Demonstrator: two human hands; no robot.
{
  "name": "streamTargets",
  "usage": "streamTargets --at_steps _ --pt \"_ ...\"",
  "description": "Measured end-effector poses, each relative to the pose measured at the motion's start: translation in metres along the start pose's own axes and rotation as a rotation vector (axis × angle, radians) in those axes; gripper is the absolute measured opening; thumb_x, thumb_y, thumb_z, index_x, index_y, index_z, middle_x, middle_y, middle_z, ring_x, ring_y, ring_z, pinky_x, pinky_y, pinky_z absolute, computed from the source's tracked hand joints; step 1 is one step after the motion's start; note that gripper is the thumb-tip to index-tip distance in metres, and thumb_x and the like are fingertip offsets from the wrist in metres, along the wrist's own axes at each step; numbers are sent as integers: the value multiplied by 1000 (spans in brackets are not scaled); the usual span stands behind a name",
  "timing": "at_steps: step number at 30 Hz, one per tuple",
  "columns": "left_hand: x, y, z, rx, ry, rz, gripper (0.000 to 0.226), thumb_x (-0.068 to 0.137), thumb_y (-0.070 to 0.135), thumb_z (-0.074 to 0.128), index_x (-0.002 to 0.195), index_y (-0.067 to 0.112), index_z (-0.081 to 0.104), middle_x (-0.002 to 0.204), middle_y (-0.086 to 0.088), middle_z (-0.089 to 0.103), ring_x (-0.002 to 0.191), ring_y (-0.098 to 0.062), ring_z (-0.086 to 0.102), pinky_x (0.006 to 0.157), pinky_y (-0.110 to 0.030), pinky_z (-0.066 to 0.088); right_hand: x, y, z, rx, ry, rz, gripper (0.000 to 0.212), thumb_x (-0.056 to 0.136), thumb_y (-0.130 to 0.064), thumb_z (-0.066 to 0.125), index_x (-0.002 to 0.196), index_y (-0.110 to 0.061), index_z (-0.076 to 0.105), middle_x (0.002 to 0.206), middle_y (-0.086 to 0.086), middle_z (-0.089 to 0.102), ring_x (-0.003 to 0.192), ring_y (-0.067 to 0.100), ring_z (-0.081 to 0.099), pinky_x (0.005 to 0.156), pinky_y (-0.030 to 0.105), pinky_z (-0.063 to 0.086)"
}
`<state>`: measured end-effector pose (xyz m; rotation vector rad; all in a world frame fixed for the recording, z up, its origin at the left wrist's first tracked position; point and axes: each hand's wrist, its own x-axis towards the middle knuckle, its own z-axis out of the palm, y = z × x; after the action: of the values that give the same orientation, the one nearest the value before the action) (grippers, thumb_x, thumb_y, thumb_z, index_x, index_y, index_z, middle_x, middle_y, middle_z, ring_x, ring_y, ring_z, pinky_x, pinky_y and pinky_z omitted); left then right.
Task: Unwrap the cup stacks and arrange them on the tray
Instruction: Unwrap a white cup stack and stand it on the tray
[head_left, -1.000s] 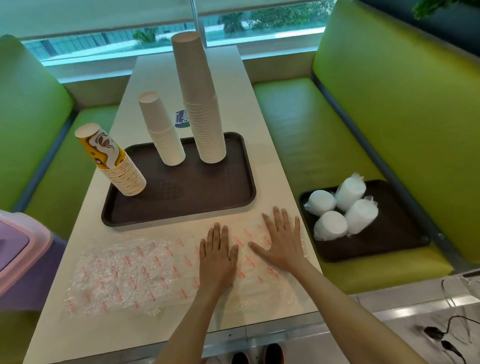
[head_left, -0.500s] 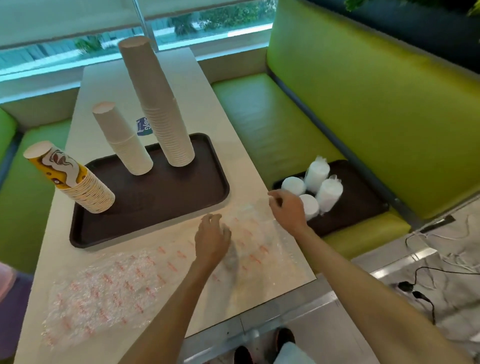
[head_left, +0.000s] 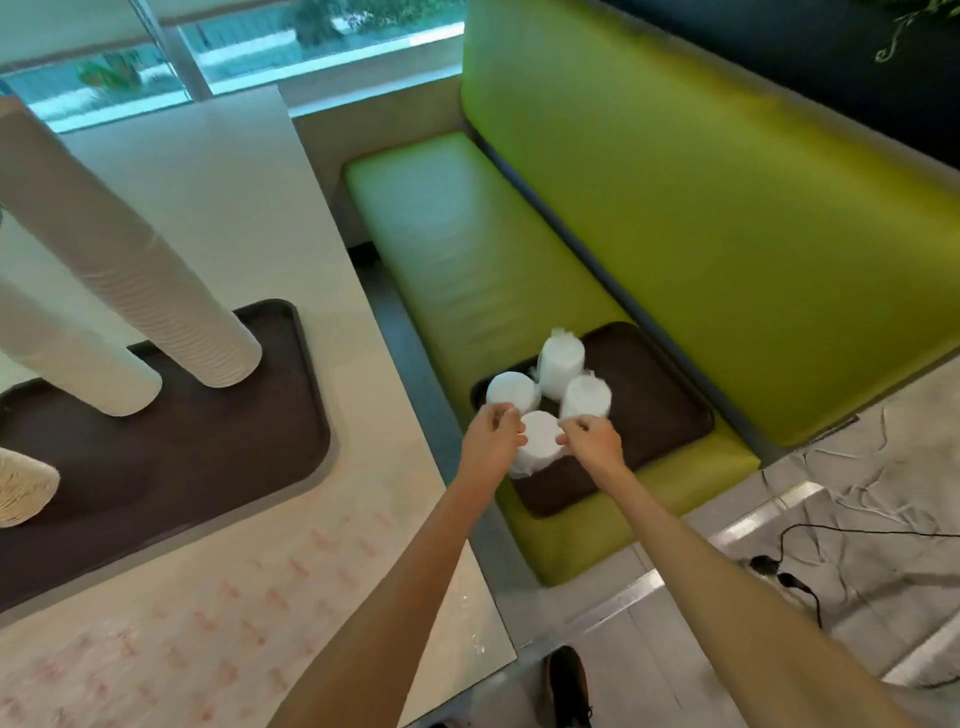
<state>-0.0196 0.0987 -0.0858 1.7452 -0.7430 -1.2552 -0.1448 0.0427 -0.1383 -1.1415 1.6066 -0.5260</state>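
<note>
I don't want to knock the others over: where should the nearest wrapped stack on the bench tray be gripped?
Grip the nearest stack by its round sides, left and right, reaching down from the front: it stands upright, and the other stacks crowd it behind.

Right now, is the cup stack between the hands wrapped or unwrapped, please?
Wrapped: the nearest stack shows cloudy white plastic, with film bunched at its base. The left hand and right hand grip its sides.

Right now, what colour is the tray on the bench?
Bench tray is dark brown; head view.
</note>
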Motion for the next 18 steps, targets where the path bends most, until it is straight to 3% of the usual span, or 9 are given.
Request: streamTargets --at_steps 2,4,6,7,9,10,12,14,18 --pt "33 -8 24 -53 36 -125 13 101 22 40 99 15 50 94 -7 57 77 -16 56 87 -41 49 30 18 -7 5 -41 95 15 92 -20 55 86 -11 65 81 4 65 76 23 65 68 27 50" --pt "63 -20 39 -41 71 -201 17 100 23 41 92 13 51 86 -7 53 81 -21 53 78 -37 45 57 34 -11 38 -84 188 14 92 -21 56 83 -13 63 74 0 58 58 13 55 45 15 37" --pt "90 -33 49 24 93 -279 28 97 23 46 103 -3 56 92 -20 57 94 -33 57 76 -35 42 80 49 -12 76 -124 266 17 92 -23 58 77 -17 58 67 -1 50 53 10 45 37 14 28" --pt "105 -41 54 59 112 -318 39 96 23 50 114 -11 53 106 -29 58 105 -40 56 79 -38 45 91 56 -11 98 -142 305 16 93 -24 59 79 -15 58 66 0 46 54 11 41 37 16 27" --pt "130 -54 62 117 142 -359 53 93 24 55 128 -15 44 130 -32 48 120 -42 47 94 -45 43 113 71 -6 149 -175 348 15 93 -25 59 97 -10 62 68 4 45 58 14 42 45 25 35" --pt "139 -58 64 129 140 -364 57 93 25 56 132 -14 41 136 -30 44 124 -40 45 99 -44 40 122 77 -2 179 -190 366 25 94 -24 59 112 -7 61 77 8 52 66 21 49 56 33 46" --pt "158 -70 69 134 128 -377 61 93 28 58 140 -5 36 145 -20 41 130 -32 43 103 -37 37 140 89 9 238 -209 400 44 95 -26 58 134 -7 49 115 17 61 103 32 58 87 44 48" --pt "174 -86 71 161 107 -361 65 93 30 58 145 2 30 149 -14 36 135 -26 38 105 -32 34 154 103 21 263 -215 403 57 94 -28 60 144 -9 40 138 13 51 124 30 50 91 37 43" --pt "198 -112 76 289 73 -344 67 90 35 61 143 4 35 145 -12 43 130 -27 43 103 -34 37 176 126 43 269 -172 368 63 91 -29 65 146 -14 37 141 10 50 126 32 49 99 39 42"
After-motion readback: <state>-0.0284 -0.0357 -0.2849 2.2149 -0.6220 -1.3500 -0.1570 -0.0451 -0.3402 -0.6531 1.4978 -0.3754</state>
